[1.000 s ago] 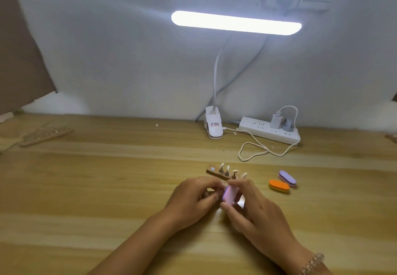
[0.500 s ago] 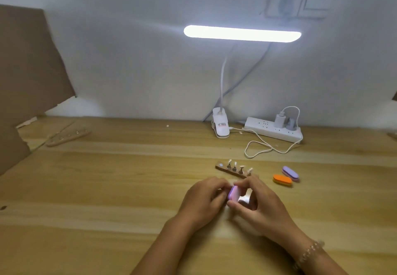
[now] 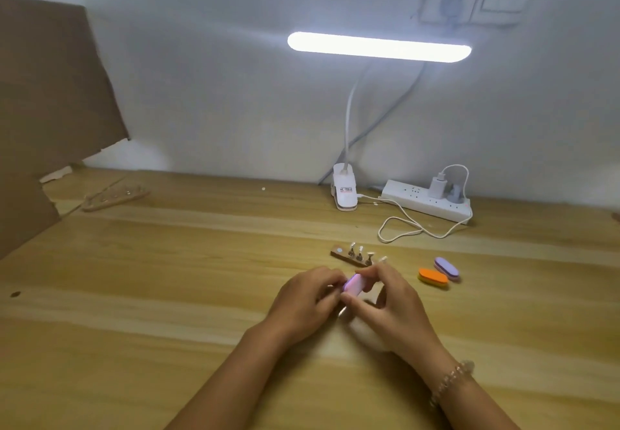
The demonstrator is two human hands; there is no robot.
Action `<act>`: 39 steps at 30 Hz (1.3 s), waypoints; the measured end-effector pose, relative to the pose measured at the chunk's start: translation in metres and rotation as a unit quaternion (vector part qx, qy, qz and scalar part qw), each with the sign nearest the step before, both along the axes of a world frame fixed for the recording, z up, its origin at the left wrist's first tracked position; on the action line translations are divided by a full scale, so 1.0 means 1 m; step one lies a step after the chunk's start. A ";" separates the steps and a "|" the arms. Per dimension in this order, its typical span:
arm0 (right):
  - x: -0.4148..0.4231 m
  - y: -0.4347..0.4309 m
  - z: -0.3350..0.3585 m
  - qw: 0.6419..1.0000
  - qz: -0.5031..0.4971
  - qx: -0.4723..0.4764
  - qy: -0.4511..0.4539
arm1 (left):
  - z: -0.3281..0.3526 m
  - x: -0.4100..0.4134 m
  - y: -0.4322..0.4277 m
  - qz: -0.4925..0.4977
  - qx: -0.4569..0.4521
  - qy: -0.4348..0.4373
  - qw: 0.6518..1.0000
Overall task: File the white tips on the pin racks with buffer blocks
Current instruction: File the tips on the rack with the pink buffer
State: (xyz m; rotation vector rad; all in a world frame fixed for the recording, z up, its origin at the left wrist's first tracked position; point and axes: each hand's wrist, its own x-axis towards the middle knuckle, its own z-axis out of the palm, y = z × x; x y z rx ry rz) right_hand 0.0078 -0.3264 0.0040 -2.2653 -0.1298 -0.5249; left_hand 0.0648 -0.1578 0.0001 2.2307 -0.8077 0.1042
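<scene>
— While both your hands are bunched together in the middle of the frame, what's actually in them?

— Right hand point(image 3: 392, 302) has the pink block point(image 3: 352, 284) pinched between thumb and curled fingers, tilted, long side facing me. Left hand point(image 3: 307, 298) is curled in tight at the block's left end, fingertips touching it. Whatever's between those fingers is hidden, so honestly can't tell if a tip is in there.

— And the rack?

— Wooden rack point(image 3: 349, 256) lies on the table point(image 3: 167, 295) just behind my hands, a bit right of centre, with a few white tips point(image 3: 360, 249) standing up on its pegs. Its right end sits right next to my right fingertips. Orange block point(image 3: 432, 277) and purple block point(image 3: 446, 268) lie side by side further right, pretty much touching, clear of my hands.

— Anything else on the desk?

— Second rack point(image 3: 114, 196) way over at the left, near a sheet of cardboard point(image 3: 50, 94). Lamp point(image 3: 379, 46) glowing in the upper middle, its clip point(image 3: 344, 191) beside a white power strip point(image 3: 426, 203) at the wall, cable looped in front. Beaded bracelet point(image 3: 451, 379) on my right wrist, lower right.
</scene>
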 end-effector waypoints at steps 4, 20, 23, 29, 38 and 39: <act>-0.002 0.003 -0.003 0.999 -0.004 -0.037 -0.005 | -0.001 0.001 0.002 -0.004 0.001 -0.002 1.000; -0.012 0.003 0.000 0.998 -0.037 -0.051 0.007 | -0.004 0.002 0.001 0.003 -0.008 0.008 1.000; -0.010 0.000 0.001 0.998 -0.057 -0.033 0.004 | -0.005 0.002 0.000 -0.001 -0.012 0.010 1.000; -0.009 0.000 0.001 0.998 -0.063 -0.027 0.007 | -0.011 0.005 0.000 -0.003 -0.012 -0.009 1.000; -0.015 -0.001 0.002 0.997 -0.056 -0.038 0.030 | -0.012 0.003 0.001 -0.009 -0.046 -0.011 0.999; -0.015 0.000 0.002 0.998 -0.049 -0.041 0.030 | -0.012 0.003 0.001 -0.009 -0.051 -0.003 0.999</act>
